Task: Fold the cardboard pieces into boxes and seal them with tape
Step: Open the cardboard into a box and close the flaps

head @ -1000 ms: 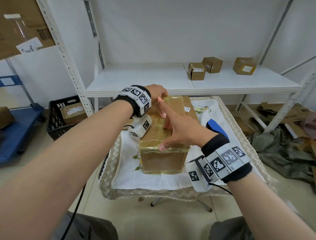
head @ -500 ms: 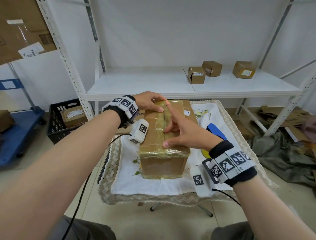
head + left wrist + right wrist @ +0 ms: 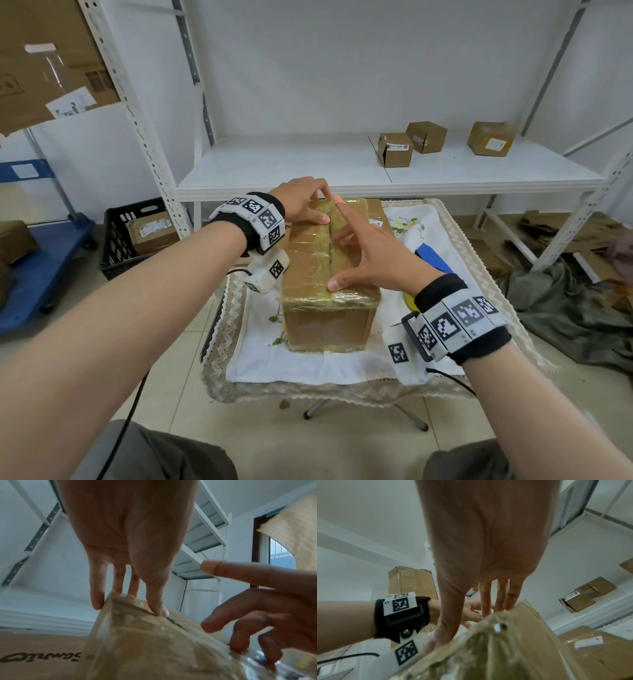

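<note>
A brown cardboard box (image 3: 325,325) stands closed on the cloth-covered table (image 3: 342,370), its top wrapped in glossy clear tape (image 3: 308,270). My left hand (image 3: 308,205) rests on the far left of the top. Its thumb presses beside the centre seam and its fingers reach over the far edge, as the left wrist view shows on the box (image 3: 145,649). My right hand (image 3: 363,257) lies spread on the right half, thumb at the near edge by the seam, index finger lifted off. In the right wrist view its fingers (image 3: 501,599) touch the box (image 3: 530,635).
A white shelf (image 3: 308,171) behind the table carries three small boxes (image 3: 394,150). A black crate (image 3: 116,240) and a blue cart (image 3: 34,267) stand at left. Flattened cardboard and a grey-green cloth (image 3: 565,301) lie on the floor at right. A blue object (image 3: 431,260) lies beside the box.
My left hand drew back from behind the box's far end onto its top, thumb now at the seam. My right hand stayed spread on the top, barely shifting.
</note>
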A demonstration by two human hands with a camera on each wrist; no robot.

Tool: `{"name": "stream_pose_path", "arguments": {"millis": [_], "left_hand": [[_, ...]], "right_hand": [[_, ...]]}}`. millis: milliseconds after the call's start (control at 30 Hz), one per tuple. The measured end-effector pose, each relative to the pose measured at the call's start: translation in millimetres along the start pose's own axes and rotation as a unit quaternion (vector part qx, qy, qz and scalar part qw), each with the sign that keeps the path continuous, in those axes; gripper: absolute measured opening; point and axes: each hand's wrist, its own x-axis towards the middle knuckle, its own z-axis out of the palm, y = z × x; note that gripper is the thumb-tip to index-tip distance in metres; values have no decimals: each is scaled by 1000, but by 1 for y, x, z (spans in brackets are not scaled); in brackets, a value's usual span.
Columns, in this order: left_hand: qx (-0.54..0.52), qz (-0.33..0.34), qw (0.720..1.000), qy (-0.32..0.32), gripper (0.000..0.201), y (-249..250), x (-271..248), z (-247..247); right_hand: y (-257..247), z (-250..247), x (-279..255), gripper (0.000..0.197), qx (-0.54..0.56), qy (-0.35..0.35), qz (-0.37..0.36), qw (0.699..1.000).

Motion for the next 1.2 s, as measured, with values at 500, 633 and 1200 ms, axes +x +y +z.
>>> {"name": "stream_pose_path", "arguments": {"millis": [500,633,1200], "left_hand": [[92,-32,992,-82,70,19,18,0],[-141,-97,984,47,99,-8,-21,4],[-493,-188,847,-66,105,-6,-108,15]], "right_hand": [[10,6,-7,124,82,12,61,995],[25,7,-12,105,270,206,118,933],[20,-3,-18,90,437,90,218,868]]}}
